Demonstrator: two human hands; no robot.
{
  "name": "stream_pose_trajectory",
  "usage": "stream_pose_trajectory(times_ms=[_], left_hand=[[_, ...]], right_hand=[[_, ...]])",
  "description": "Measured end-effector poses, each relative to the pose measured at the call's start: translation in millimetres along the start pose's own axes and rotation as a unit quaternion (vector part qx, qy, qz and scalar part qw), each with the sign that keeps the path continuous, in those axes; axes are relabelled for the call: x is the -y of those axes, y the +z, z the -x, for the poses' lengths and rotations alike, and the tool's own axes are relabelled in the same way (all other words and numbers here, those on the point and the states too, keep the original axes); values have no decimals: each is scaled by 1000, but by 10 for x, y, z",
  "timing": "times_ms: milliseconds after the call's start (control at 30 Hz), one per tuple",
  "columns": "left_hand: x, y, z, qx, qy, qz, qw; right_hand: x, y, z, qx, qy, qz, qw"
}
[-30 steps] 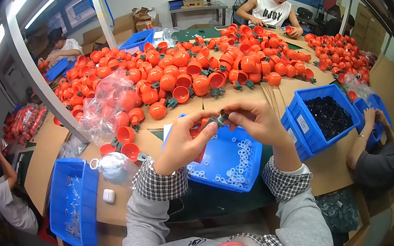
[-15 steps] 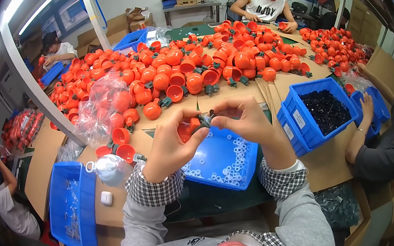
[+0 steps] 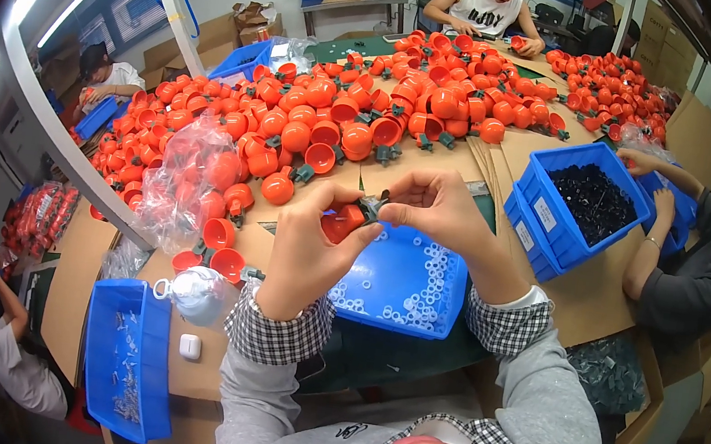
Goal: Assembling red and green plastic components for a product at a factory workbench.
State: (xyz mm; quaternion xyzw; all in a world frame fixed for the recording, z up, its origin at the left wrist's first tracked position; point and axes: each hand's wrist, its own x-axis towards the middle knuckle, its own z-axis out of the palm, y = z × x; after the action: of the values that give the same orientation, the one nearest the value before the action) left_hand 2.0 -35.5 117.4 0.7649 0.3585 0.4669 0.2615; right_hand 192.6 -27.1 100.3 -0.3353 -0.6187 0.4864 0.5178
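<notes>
My left hand point(image 3: 310, 247) is closed around a red plastic cup point(image 3: 341, 224) with a dark green fitting point(image 3: 368, 209) on its end. The fingers of my right hand point(image 3: 437, 219) pinch a small dark part point(image 3: 384, 198) against that fitting; its exact shape is partly hidden by the fingertips. Both hands are held above a blue tray point(image 3: 385, 272) of small white translucent rings point(image 3: 431, 286). Beyond them spreads a large pile of similar red cups point(image 3: 295, 136) with dark green fittings.
Stacked blue bins point(image 3: 543, 211) at the right hold small black parts point(image 3: 590, 203). A long blue bin point(image 3: 101, 359) with clear small pieces, a white earphone case point(image 3: 190, 346) and a lidded bottle point(image 3: 197, 294) are at the left. Co-workers sit around the table; a white post point(image 3: 83, 166) rises at the left.
My right fingertips have shifted slightly, with the small dark part now up against the fitting. My left hand still holds the red cup. The co-worker at the right has moved a hand.
</notes>
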Motion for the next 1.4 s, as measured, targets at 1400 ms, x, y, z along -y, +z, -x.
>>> stream_pose_trajectory(times_ms=[1400], left_hand=[[42,-284,-61,-50,51,241,968]], right_hand=[[-72,-23,-8,-48,10,-245,968]])
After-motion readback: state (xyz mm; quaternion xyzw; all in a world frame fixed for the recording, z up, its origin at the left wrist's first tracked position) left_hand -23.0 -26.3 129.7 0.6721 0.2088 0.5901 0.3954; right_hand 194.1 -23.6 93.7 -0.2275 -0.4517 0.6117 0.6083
